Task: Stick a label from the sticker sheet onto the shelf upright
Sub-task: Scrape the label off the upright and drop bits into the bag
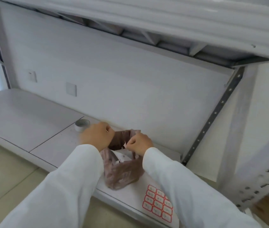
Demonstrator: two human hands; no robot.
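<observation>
At six o'clock on the shelf board the sticker sheet lies flat, while my left hand and right hand both pinch the brown bag's rim, so by my reckoning no label has reached the upright at three o'clock.

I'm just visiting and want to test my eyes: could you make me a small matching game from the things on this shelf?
Things:
1. sticker sheet
2. roll of tape
3. brown plastic bag
4. shelf upright

Descriptions:
A. grey strip with a row of holes, at the right
B. held open by both hands
C. red-edged labels, flat beside the right sleeve
D. white ring behind the left hand

Pairs: 1-C, 2-D, 3-B, 4-A
</observation>
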